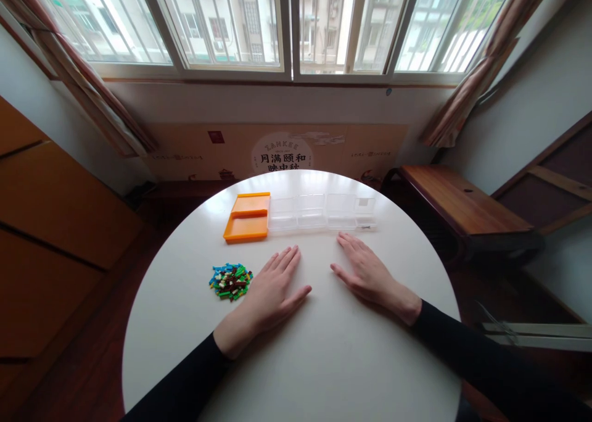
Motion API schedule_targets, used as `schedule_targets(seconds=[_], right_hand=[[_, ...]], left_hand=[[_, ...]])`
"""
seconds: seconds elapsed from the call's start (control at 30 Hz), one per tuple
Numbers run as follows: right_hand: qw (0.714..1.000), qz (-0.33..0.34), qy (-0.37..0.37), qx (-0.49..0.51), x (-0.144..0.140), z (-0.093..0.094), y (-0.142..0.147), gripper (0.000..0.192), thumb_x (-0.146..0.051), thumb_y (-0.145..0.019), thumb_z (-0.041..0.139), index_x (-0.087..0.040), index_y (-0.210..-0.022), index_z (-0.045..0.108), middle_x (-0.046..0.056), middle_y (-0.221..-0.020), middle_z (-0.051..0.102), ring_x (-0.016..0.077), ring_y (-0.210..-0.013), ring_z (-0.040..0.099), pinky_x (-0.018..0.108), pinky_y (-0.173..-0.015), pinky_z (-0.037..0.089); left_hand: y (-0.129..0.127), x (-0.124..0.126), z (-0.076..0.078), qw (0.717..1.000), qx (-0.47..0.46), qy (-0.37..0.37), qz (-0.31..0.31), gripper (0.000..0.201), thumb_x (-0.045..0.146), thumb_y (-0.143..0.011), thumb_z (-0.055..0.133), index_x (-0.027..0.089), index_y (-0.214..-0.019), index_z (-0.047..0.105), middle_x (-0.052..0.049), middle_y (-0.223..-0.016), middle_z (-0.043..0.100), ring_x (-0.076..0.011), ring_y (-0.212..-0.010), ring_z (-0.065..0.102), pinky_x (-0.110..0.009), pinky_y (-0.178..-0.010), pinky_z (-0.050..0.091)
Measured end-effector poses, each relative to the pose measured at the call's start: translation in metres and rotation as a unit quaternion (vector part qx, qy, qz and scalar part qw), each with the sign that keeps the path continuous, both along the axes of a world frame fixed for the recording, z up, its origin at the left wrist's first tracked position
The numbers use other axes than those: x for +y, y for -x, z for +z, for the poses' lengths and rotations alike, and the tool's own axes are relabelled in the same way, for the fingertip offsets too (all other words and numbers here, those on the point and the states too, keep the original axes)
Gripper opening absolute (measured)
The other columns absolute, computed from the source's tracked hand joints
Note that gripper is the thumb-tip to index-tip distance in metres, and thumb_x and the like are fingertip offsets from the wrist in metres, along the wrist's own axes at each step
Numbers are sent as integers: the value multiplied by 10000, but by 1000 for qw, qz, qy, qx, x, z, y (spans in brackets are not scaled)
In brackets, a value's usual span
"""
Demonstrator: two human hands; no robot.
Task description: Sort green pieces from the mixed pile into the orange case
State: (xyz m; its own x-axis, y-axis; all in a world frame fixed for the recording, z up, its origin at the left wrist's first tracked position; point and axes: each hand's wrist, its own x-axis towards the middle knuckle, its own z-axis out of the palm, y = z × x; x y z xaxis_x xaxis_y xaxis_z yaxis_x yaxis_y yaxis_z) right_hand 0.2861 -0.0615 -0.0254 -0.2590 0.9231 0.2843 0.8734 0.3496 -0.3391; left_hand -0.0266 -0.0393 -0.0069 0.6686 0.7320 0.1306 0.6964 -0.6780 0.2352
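The left hand [272, 283] and right hand [365, 271] are lying flat on the table [342, 360], each grip released and empty, while the orange tray [248, 226] is resting at eleven o'clock and the brick pile [230, 282] toward nine, where the left hand sliding outward could scatter it.

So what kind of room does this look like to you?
Probably a room in a home, though I can't be sure which: there's a round white table, wide windows and gathered curtains hanging at either side.
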Motion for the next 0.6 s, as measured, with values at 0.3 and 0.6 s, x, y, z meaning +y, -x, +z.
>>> schedule_targets(seconds=[0.3,0.6], right_hand=[[999,-22,-20,11,16,-7,-7,725,-553,-1100,537,-131,-1685,462,232,-1754,458,398,-1650,425,637,-1363,367],[999,-11,-34,17,10,-5,-7,762,-550,-1112,530,-175,-1752,359,212,-1779,425,411,-1647,426,663,-1354,366]], left_hand=[[3,2,-10,1000,-18,-22,-4,878,704,-1108,467,232,-1812,240,-127,-1844,308,-341,-1699,359,-538,-1402,327],[0,0,-2,1000,-14,-12,1,854,705,-1113,452,225,-1799,282,-121,-1841,319,-331,-1691,378,-524,-1403,332]])
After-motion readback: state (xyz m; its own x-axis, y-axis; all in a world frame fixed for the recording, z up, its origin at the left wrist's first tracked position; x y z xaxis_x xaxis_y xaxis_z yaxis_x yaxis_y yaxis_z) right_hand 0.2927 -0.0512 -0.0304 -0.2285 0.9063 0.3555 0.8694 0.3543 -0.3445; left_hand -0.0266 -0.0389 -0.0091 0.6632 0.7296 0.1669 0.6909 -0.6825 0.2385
